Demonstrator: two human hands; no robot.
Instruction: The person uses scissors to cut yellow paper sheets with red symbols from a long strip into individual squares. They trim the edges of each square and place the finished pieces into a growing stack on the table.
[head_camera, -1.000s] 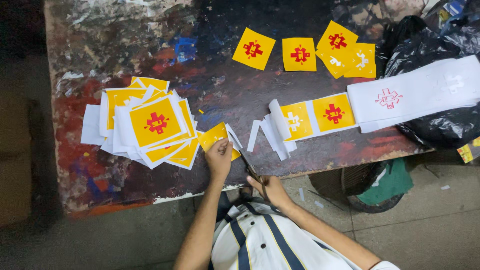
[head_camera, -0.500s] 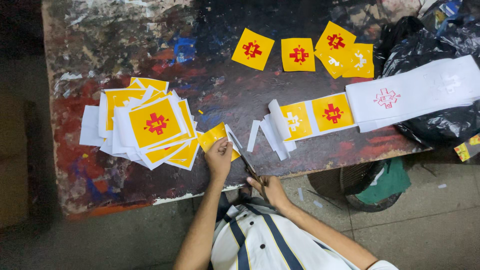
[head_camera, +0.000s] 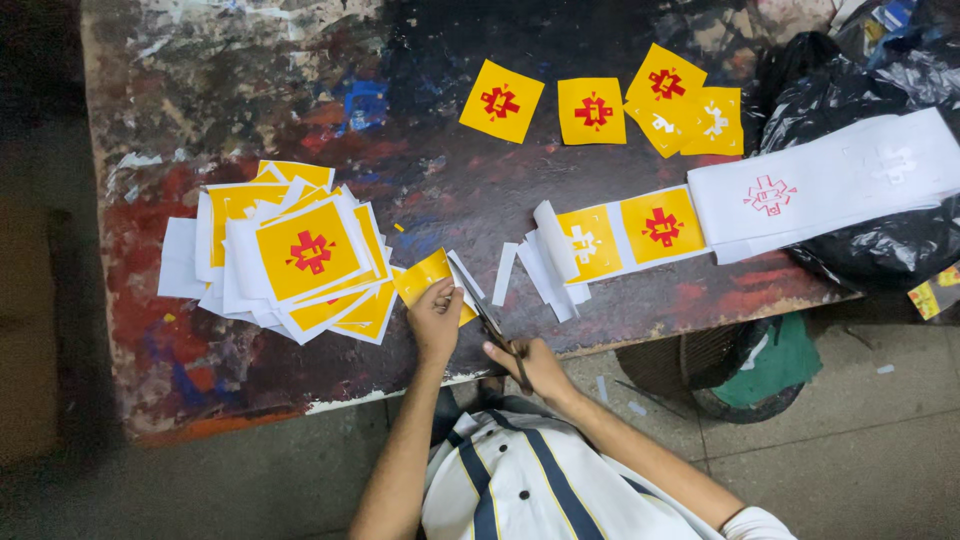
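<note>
**Cutting a yellow square at the table's near edge**

Holding steady over the last second, both hands sit where they were: the left hand (head_camera: 436, 320) pinches a yellow square (head_camera: 424, 277) with white margins, fingers closed on its lower edge, and the right hand (head_camera: 540, 365) grips the scissors (head_camera: 490, 325), fingers curled through the handles. The blades point up and away, their tips at the square's right margin. The square lies at the near edge of the table (head_camera: 250, 390), just right of the pile (head_camera: 290, 260). Little has shifted; at most the square sits slightly more turned under the left thumb. That suggests the cut is mid-stroke and this square is not yet ready to join the pile.

The pile of cut squares, each yellow with a red mark, lies fanned to the left. To the right, a white strip (head_camera: 800, 190) carrying more yellow prints runs off over a black bag (head_camera: 880, 250), its near end curled. Loose squares (head_camera: 592, 110) lie along the far side.
</note>
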